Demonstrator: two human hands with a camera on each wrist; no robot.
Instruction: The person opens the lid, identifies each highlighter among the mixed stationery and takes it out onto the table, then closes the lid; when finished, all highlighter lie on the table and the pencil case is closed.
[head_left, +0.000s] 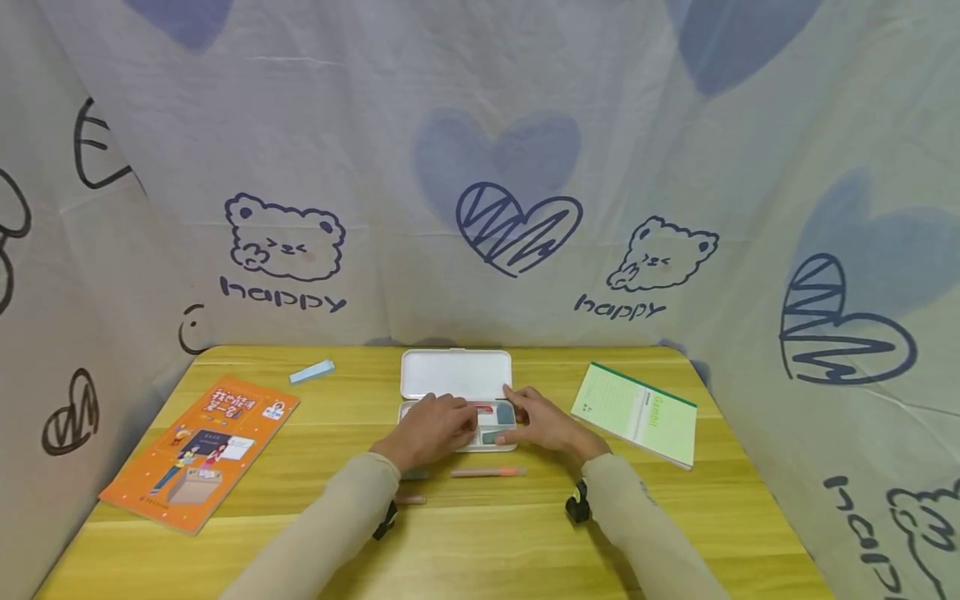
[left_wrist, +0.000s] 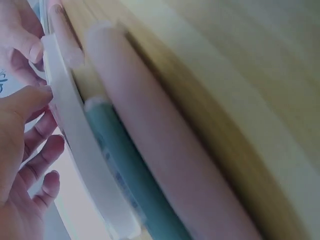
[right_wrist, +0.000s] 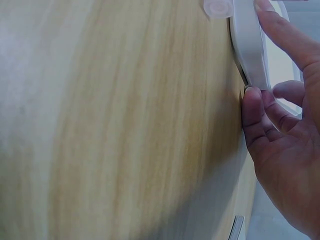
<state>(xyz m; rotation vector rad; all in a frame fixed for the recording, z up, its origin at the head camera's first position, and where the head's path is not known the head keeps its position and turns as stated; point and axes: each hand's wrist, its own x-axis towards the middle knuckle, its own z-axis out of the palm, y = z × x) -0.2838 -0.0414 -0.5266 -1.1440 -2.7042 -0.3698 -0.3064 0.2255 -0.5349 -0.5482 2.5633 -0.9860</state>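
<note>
An open white pencil case (head_left: 456, 373) lies on the table, lid tipped back. My right hand (head_left: 546, 421) grips its right end; in the right wrist view, the thumb (right_wrist: 282, 35) lies along the rim and other fingers bend at the end. Over the case's left half is my left hand (head_left: 437, 427), fingers bent down into it. The left thumb (left_wrist: 32, 100) is at the near rim in the left wrist view; whether it pinches anything is hidden. A red piece (head_left: 485, 409) and a grey-blue piece (head_left: 506, 414) show inside the case.
Before the case lie a pink-and-orange pen (head_left: 487, 472), a green pen (left_wrist: 130, 170) and a thicker-looking pink pen (left_wrist: 160, 130). An orange book (head_left: 198, 454) is at left, a light-blue strip (head_left: 311, 372) behind it, a green notebook (head_left: 637, 414) at right. Printed curtains surround the table.
</note>
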